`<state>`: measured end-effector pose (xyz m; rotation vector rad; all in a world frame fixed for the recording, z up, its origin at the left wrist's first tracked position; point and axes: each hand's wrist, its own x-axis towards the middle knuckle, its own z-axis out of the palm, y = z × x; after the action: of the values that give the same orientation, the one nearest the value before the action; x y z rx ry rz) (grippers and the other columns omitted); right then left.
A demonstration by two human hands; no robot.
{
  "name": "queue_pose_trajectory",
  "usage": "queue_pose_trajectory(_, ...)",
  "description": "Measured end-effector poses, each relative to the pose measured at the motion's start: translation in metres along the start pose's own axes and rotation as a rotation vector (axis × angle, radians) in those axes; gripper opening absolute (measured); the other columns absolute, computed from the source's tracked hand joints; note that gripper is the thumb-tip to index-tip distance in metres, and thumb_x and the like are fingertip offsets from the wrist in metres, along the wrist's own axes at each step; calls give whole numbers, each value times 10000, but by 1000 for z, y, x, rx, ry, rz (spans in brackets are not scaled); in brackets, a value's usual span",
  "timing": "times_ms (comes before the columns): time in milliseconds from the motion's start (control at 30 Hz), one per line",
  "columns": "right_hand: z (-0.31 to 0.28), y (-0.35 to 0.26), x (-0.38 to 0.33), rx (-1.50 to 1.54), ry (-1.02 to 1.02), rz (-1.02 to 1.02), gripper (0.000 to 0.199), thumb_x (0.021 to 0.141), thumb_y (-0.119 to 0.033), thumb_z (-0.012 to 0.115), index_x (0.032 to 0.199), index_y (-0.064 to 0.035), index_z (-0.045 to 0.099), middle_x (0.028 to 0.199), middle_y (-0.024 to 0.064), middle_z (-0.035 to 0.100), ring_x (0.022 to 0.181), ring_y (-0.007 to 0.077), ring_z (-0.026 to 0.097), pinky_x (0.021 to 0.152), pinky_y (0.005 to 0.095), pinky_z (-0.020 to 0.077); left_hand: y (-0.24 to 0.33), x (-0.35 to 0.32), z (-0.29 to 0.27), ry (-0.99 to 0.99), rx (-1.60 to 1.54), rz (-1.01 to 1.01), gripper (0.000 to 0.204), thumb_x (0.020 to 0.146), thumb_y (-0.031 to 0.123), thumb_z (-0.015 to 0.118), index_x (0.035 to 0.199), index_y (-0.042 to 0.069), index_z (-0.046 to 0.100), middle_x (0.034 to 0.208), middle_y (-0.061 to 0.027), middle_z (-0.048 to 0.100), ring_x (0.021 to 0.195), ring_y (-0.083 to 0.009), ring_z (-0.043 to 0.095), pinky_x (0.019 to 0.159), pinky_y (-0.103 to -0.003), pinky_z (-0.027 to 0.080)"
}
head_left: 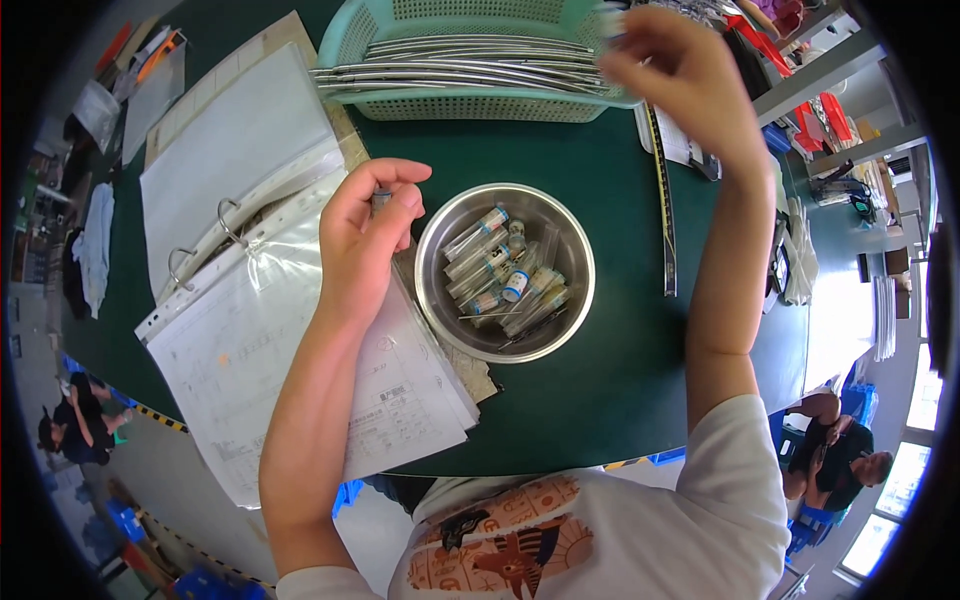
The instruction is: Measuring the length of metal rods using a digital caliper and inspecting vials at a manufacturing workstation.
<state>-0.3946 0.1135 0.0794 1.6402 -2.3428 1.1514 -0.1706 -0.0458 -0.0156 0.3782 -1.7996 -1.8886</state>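
Note:
In front of me stands a round steel bowl (582, 300) holding several clear tubes (490, 250) with blue-and-white labels, some with thin metal pieces inside. To its left, above the open binder, my left hand (358, 235) is closed, its thumb against the curled fingers. A small tube end (381, 198) shows between them, mostly hidden. My right hand (680, 80) is raised at the right end of a green plastic basket (480, 106), slightly blurred. Its fingertips pinch a small blue-and-white labelled tube (612, 20). Long thin metal rods (470, 65) lie in the basket.
An open ring binder (270, 330) with papers in clear sleeves covers the left of the green table (630, 370). A tape measure blade or ruler (664, 215) lies at the right. Further right are a shelf frame and red bins (825, 118). Other people sit in the background on both sides.

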Motion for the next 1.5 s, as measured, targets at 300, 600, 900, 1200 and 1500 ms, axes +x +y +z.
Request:
queue_pose_trajectory(300, 74, -63, -15, 26, -386, -144, 185, 702, -234, 650, 805, -82, 622, 660, 34, 625, 644, 254, 612, 558, 370, 462, -4, -1, -1, 1, -137, 46, 191, 829, 83, 643, 990, 41, 548, 874, 4, 534, 766, -41, 477, 600, -190, 402)
queue_pose_trajectory(600, 53, -42, -32, -280, -622, -212, 123, 597, -96, 642, 719, -81, 638, 695, 82, 617, 714, 275, 613, 599, 371, 477, 1, 4, -12, 159, -264, -12, 185, 842, 222, 532, 876, 44, 497, 774, -45, 572, 564, -60, 433, 504, -201, 337)
queue_pose_trajectory(900, 63, -46, -32, -376, -659, -243, 86, 626, -160, 638, 674, -89, 626, 657, 95, 604, 655, 309, 581, 565, 404, 449, 6, 5, -9, 204, -363, -84, 318, 824, 194, 467, 1084, 15, 506, 757, -45, 521, 547, -101, 431, 492, -220, 330)
queue_pose_trajectory(1200, 45, -47, -15, 4, -504, -156, 139, 625, -167, 593, 672, -37, 571, 612, 84, 588, 622, 275, 590, 549, 371, 454, 2, 6, -13, 192, -369, -82, 262, 849, 179, 467, 1052, 16, 494, 768, -56, 533, 580, -136, 557, 482, -261, 450)
queue_pose_trajectory(1500, 49, -64, -37, -82, -766, -301, 58, 648, -119, 578, 630, -64, 583, 602, 92, 583, 598, 313, 576, 531, 395, 447, 5, 8, -14, 204, -350, -106, 183, 841, 86, 529, 1014, 27, 517, 830, -56, 546, 522, -98, 488, 435, -234, 395)
